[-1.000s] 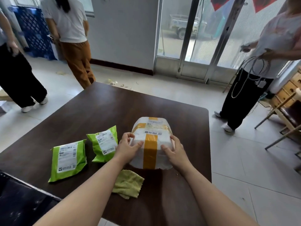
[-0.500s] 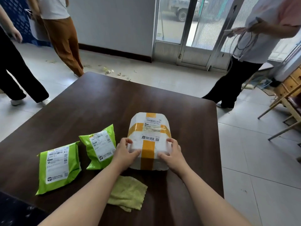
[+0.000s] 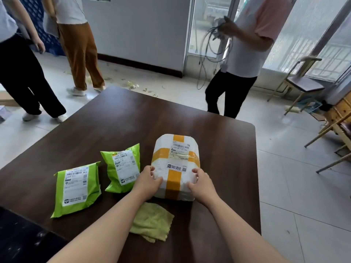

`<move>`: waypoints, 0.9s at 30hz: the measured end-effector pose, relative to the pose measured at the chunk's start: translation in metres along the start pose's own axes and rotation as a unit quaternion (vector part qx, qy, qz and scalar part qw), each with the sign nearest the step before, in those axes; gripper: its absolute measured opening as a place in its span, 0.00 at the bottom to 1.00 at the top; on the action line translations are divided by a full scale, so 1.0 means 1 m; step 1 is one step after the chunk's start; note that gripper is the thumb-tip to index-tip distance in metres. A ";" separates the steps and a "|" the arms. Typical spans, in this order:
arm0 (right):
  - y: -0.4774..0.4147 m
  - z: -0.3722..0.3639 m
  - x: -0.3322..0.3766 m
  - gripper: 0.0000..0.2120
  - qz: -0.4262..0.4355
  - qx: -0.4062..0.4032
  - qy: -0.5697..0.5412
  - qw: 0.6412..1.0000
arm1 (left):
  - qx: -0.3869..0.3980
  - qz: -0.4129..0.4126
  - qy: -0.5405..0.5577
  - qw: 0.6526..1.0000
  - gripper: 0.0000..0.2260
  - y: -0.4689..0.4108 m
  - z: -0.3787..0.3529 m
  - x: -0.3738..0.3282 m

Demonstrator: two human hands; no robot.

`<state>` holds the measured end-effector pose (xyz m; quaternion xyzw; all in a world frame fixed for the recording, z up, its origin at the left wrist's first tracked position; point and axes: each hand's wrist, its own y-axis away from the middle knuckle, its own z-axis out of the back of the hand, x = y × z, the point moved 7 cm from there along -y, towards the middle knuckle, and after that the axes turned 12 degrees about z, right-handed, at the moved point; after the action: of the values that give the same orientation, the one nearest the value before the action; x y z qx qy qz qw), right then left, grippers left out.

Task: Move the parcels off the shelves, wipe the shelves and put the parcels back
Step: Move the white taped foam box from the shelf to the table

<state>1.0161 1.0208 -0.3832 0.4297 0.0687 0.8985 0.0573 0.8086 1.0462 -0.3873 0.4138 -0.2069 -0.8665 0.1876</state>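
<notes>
Both hands, L (image 3: 147, 179) & R (image 3: 201, 184), fingers curled, gripped white foam box w/ orange tape (image 3: 175, 166) at near corners on dark brown table (image 3: 117, 120). Two green poly mailers (image 3: 121, 168) lay to its L; yellow-green cloth (image 3: 152, 223) beneath L forearm.

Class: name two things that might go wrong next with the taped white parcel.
1. The left hand and right hand hold the white parcel by its near corners only; lifted so, its far end might dip and slip.
2. The yellow cloth lies just on its near side; dragging the parcel back could bunch it.
</notes>
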 end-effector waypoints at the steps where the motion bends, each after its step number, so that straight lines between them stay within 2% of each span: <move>1: 0.000 0.001 0.004 0.25 0.008 -0.001 0.005 1.000 | 0.000 0.000 0.007 1.000 0.24 0.002 0.002 -0.001; 5: 0.015 0.007 0.036 0.20 0.065 0.005 0.001 0.998 | -0.036 -0.008 0.043 0.998 0.21 0.029 0.024 -0.002; 11: 0.042 0.010 0.086 0.19 0.133 0.012 0.009 0.991 | -0.103 -0.021 0.095 0.990 0.14 0.079 0.061 0.003; 20: 0.094 -0.006 0.179 0.16 0.260 0.031 0.019 0.965 | -0.190 -0.054 0.206 0.958 0.03 0.170 0.133 0.035; 27: 0.132 -0.030 0.262 0.12 0.332 0.062 -0.036 0.940 | -0.242 -0.065 0.302 0.920 0.06 0.230 0.202 0.062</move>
<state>0.8230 0.9315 -0.1786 0.4627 -0.0243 0.8443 -0.2691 0.6471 0.8624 -0.1925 0.6106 0.1033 -0.7341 0.2785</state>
